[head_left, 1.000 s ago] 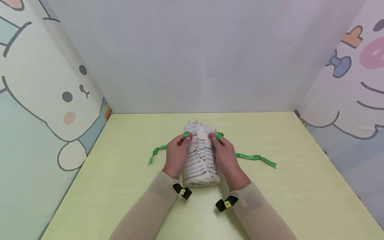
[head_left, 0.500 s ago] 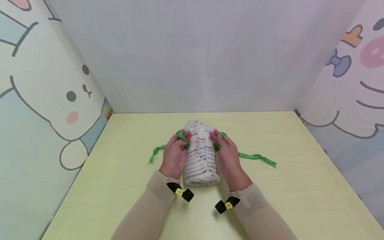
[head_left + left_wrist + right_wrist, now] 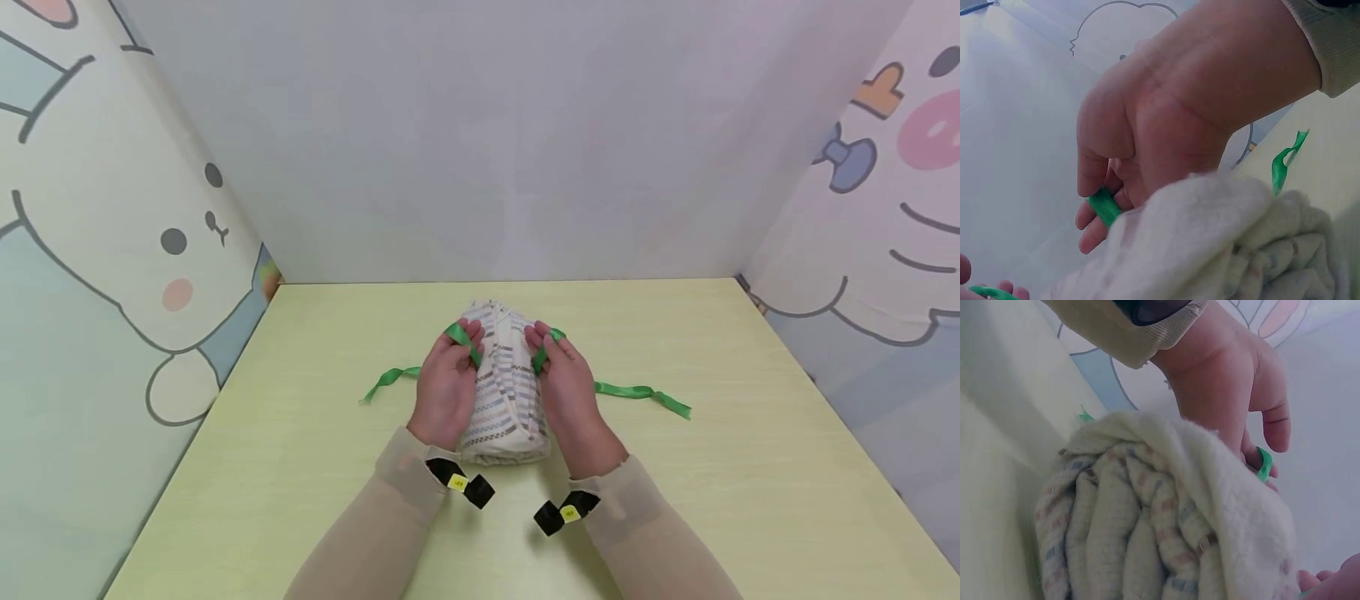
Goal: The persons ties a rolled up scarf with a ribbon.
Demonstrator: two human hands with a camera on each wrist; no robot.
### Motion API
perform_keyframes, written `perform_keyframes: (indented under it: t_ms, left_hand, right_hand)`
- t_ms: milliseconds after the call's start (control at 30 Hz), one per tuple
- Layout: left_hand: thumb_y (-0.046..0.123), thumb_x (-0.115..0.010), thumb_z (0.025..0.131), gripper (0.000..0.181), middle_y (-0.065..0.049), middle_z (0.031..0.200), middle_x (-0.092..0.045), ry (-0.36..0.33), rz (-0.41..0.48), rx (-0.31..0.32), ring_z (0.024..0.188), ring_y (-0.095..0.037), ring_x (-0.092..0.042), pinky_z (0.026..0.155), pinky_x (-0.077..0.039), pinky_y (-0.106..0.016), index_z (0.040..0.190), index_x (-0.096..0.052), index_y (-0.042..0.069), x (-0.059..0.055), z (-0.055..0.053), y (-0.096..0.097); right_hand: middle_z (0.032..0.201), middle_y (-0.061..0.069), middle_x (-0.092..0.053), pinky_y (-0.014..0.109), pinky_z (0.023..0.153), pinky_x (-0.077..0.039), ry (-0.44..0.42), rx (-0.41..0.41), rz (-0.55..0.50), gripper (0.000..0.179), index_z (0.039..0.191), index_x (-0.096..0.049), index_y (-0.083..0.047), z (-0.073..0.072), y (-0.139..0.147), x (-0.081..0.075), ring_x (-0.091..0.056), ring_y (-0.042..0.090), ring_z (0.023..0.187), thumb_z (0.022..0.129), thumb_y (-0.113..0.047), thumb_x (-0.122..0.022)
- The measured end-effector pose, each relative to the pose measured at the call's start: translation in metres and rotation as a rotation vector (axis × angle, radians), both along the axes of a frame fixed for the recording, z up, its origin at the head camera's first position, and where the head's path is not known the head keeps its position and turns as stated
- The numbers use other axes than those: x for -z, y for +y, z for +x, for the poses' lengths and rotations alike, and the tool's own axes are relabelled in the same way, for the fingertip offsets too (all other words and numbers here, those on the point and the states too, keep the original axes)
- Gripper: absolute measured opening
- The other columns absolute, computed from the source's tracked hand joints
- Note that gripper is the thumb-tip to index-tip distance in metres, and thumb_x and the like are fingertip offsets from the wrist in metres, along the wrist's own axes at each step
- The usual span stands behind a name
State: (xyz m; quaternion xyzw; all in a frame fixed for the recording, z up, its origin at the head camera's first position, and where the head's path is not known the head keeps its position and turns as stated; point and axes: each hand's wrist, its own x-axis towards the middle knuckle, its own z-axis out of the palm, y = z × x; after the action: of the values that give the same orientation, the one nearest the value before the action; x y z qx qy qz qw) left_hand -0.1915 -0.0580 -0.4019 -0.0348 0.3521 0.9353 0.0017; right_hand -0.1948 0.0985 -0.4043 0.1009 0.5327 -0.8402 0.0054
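Note:
A rolled cloth (image 3: 501, 408) with striped bands lies lengthwise on the table, its layered end (image 3: 1141, 525) facing the right wrist camera. From the left, my left hand (image 3: 446, 392) holds a stretch of green ribbon (image 3: 1105, 207) that runs across its fingers beside the roll. Opposite it, my right hand (image 3: 570, 396) has another stretch of green ribbon (image 3: 1264, 464) between thumb and fingers. Both palms face inward along the roll's sides. One loose ribbon tail (image 3: 390, 379) lies out to the left, the other tail (image 3: 645, 392) to the right. The ribbon under the roll is hidden.
The pale yellow table (image 3: 750, 467) extends on both sides of the roll. A plain light backdrop (image 3: 510, 150) stands behind it, and cartoon-printed panels (image 3: 82, 333) flank it. Each sleeve cuff carries a small black camera (image 3: 478, 490).
Both hands have rolled from pinching the ribbon over the cloth to showing their palms, fingers farther extended and the ribbon lying across them. The left tail has shifted slightly left.

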Motion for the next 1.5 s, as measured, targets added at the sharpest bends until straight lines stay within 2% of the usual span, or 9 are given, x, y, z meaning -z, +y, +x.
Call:
perform_keyframes:
  t_ms: [167,367,467,700,933,1167,1333,1500]
  left_hand:
    - [-0.005,-0.036,0.106,0.054,-0.02,0.156,-0.037,0.011,-0.017,0.005,0.149,-0.032,-0.033,0.12,-0.027,-0.036,0.159,-0.026,-0.003,-0.002,0.001,0.003]
    - [-0.002,-0.035,0.106,0.055,-0.021,0.163,-0.027,0.053,-0.034,0.008,0.151,-0.03,-0.028,0.122,-0.022,-0.035,0.16,-0.023,0.0,-0.005,0.0,0.006]
    - [-0.001,-0.034,0.106,0.055,-0.02,0.163,-0.026,0.071,-0.048,0.009,0.151,-0.028,-0.028,0.123,-0.021,-0.035,0.16,-0.023,0.001,-0.007,0.0,0.008]
    - [-0.001,-0.036,0.105,0.057,-0.019,0.164,-0.026,0.076,-0.101,0.008,0.151,-0.025,-0.028,0.123,-0.019,-0.035,0.16,-0.021,0.0,-0.006,0.001,0.012]
    - [0.0,-0.039,0.104,0.062,-0.017,0.166,-0.023,0.103,-0.181,0.032,0.152,-0.023,-0.025,0.124,-0.015,-0.037,0.162,-0.018,0.001,-0.004,0.001,0.017]
    - [0.001,-0.038,0.106,0.061,-0.017,0.167,-0.022,0.129,-0.186,0.046,0.154,-0.023,-0.022,0.125,-0.011,-0.039,0.162,-0.017,0.001,-0.001,0.002,0.018]
    - [0.001,-0.04,0.105,0.06,-0.015,0.166,-0.026,0.111,-0.225,0.047,0.153,-0.023,-0.023,0.125,-0.011,-0.04,0.161,-0.021,-0.001,0.0,0.003,0.021]
    - [0.0,-0.043,0.102,0.06,-0.014,0.167,-0.023,0.086,-0.261,0.051,0.153,-0.022,-0.021,0.125,-0.015,-0.039,0.16,-0.026,-0.001,0.003,0.002,0.025]
  right_hand:
    - [0.153,0.008,-0.052,0.033,0.122,-0.022,0.026,0.017,0.006,0.042,0.153,-0.045,-0.003,0.001,-0.003,-0.002,-0.041,0.015,0.145,0.114,-0.017,-0.036]
    - [0.151,0.011,-0.053,0.031,0.119,-0.031,0.052,0.039,-0.097,0.042,0.155,-0.043,-0.004,0.0,-0.007,-0.007,-0.045,0.017,0.142,0.114,-0.014,-0.037]
    - [0.15,0.012,-0.053,0.031,0.118,-0.033,0.051,0.04,-0.134,0.042,0.154,-0.043,-0.003,0.0,-0.009,-0.009,-0.046,0.018,0.142,0.113,-0.012,-0.037]
    - [0.16,0.018,-0.04,0.034,0.12,-0.028,0.072,-0.022,-0.145,0.052,0.159,-0.031,0.001,0.003,-0.014,-0.01,-0.036,0.023,0.149,0.108,0.007,-0.031]
    - [0.16,0.02,-0.039,0.035,0.118,-0.033,0.079,-0.022,-0.134,0.059,0.158,-0.033,0.001,0.005,-0.018,-0.008,-0.039,0.024,0.147,0.102,0.015,-0.027]
    - [0.154,0.022,-0.046,0.033,0.111,-0.043,0.091,0.024,-0.143,0.049,0.154,-0.043,0.001,0.005,-0.022,-0.005,-0.052,0.027,0.138,0.106,0.01,-0.034]
    - [0.151,0.021,-0.05,0.032,0.107,-0.046,0.096,0.02,-0.098,0.044,0.151,-0.045,0.003,0.005,-0.022,-0.001,-0.057,0.027,0.133,0.108,0.005,-0.042]
    - [0.144,0.021,-0.057,0.032,0.105,-0.049,0.122,0.009,-0.041,0.04,0.148,-0.048,0.005,0.004,-0.022,0.002,-0.059,0.028,0.13,0.108,0.003,-0.045]
